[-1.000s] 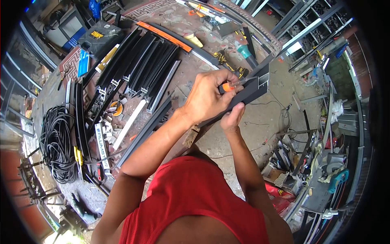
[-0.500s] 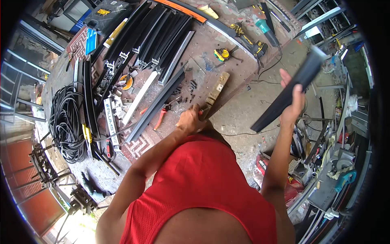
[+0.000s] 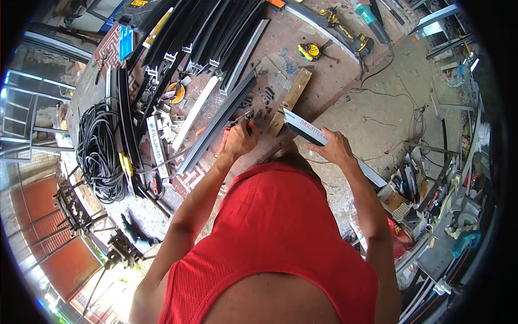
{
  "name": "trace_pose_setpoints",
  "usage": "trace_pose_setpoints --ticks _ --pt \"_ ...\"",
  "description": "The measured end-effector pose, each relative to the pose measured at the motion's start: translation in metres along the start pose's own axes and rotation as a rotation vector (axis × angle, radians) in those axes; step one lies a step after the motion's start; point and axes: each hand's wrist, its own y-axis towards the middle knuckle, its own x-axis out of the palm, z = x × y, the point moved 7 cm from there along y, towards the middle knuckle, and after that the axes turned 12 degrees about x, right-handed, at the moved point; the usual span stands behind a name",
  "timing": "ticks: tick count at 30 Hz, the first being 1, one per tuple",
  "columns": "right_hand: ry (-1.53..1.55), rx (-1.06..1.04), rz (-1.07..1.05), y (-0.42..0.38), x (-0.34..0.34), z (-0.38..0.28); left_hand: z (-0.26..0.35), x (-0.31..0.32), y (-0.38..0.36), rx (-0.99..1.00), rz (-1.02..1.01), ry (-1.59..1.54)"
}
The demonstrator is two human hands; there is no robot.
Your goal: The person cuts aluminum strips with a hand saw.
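Note:
My right hand (image 3: pixel 335 148) is closed around a long metal profile (image 3: pixel 305 128), dark on one side with a white face lettered "BRIGHTER". The profile's far end lies at the wooden block (image 3: pixel 297 89) on the table edge; its near end passes under my hand toward the lower right. My left hand (image 3: pixel 241 141) is closed on a tool with a red-orange handle, its kind mostly hidden by the fingers. Red-handled pliers (image 3: pixel 224 141) lie beside that hand. A dark grey profile (image 3: pixel 216 127) runs along the table to its left.
Bundled black profiles (image 3: pixel 216 32) lie on the table (image 3: pixel 337 75). A coiled black cable (image 3: pixel 100 156) sits at left. A tape measure (image 3: pixel 309 52), a yellow cordless drill (image 3: pixel 361 45) and a teal grinder (image 3: pixel 369 19) stand at the back. Cords cross the floor (image 3: pixel 388 110).
The profile in my right hand has swung left and down, turning its lettered white face up, and its end reached the wooden block. My left hand has moved slightly left and up, off the block.

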Motion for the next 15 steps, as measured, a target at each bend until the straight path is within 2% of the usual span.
trace_pose_setpoints --ticks 3,6,12,15 --pt "-0.025 -0.028 -0.017 0.003 -0.006 -0.001 0.012 -0.017 0.003 0.133 0.030 -0.005" --pt "-0.068 -0.068 -0.018 0.004 -0.011 0.004 0.038 -0.033 0.009 0.177 -0.090 -0.018" --pt "-0.080 -0.085 -0.029 0.005 0.000 0.018 0.029 -0.030 0.021 0.053 -0.208 0.156" --pt "-0.076 -0.094 -0.026 0.011 0.013 0.014 0.041 -0.031 0.028 0.153 -0.293 0.158"
